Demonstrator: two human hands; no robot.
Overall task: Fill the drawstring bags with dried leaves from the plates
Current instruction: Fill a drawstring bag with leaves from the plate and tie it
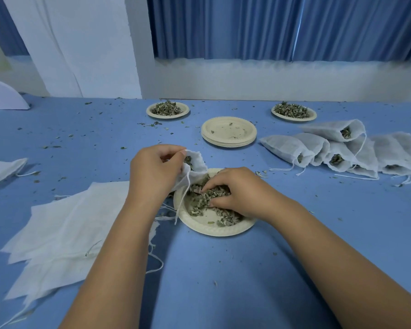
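The right hand (233,188) lies palm down in the dried leaves (199,201), its fingers curled round a clump; the fingertips are buried and cannot be made out. The leaves sit on a pale plate (211,230) on the blue counter (223,269), and the hand covers much of the pile.

Just to the left, the left hand (154,169) pinches the rim of a white drawstring bag (197,163) between thumb and fingers. The bag's mouth gapes over the plate's far left edge. A few leaves show inside the mouth, but the hand hides the rest of the bag. Its cord (184,198) hangs down across the plate's rim.

Flat empty bags (64,222) lie overlapped under the left forearm, partly hidden by it. Another bag (3,169) is cut off at the left edge. Beyond the plate stands a stack of empty plates (228,131), and behind it two leaf-heaped plates (167,109) stand well apart. Filled bags (342,150) lie in a row on the right, running out of view. Leaf crumbs dot the counter.
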